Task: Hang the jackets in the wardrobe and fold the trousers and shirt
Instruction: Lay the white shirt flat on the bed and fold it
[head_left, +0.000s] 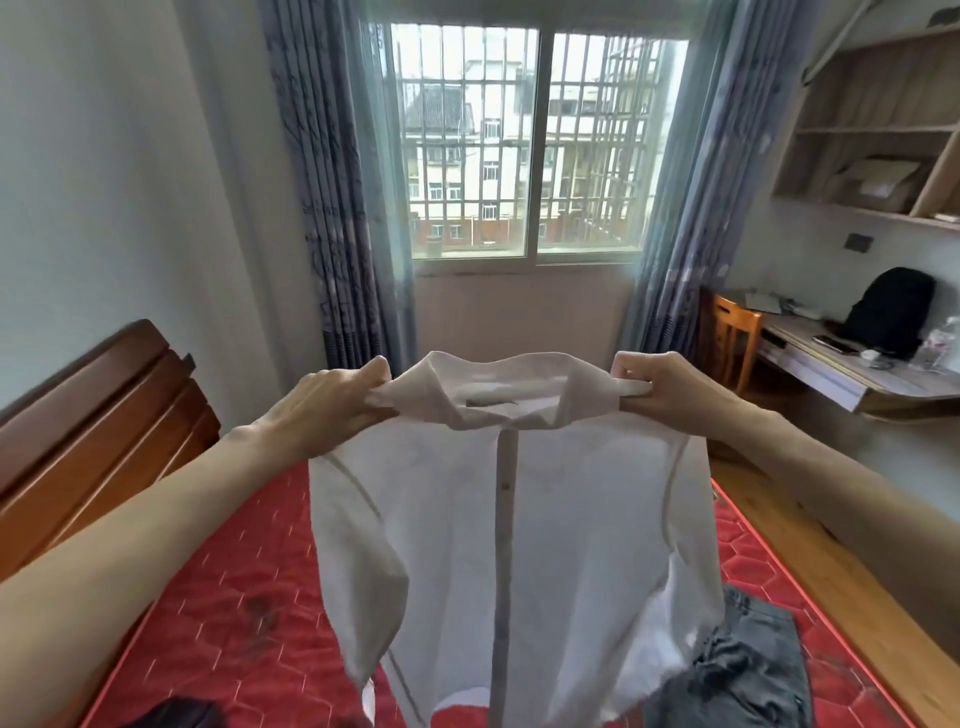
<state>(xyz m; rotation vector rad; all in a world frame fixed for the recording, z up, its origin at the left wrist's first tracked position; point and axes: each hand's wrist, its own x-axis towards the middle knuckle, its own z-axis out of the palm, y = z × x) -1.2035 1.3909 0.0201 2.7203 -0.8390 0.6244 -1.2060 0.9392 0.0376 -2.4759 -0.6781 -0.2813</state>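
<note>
Shirt (511, 525), white and buttoned, hangs in the air in front of me over the red mattress (228, 613). My left grip (332, 397) pinches one shoulder by the collar, my right grip (662, 387) pinches the other, both closed on the cloth. Grey trousers (743, 670) lie crumpled on the mattress at my lower right.

White shirt (519, 519) — red hexagon-quilted mattress (234, 597) (grey trousers (748, 670)).

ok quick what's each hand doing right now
Left hand: closed, pinching the white button-up shirt at its shoulder.
Right hand: closed, pinching the shirt's other shoulder.
</note>
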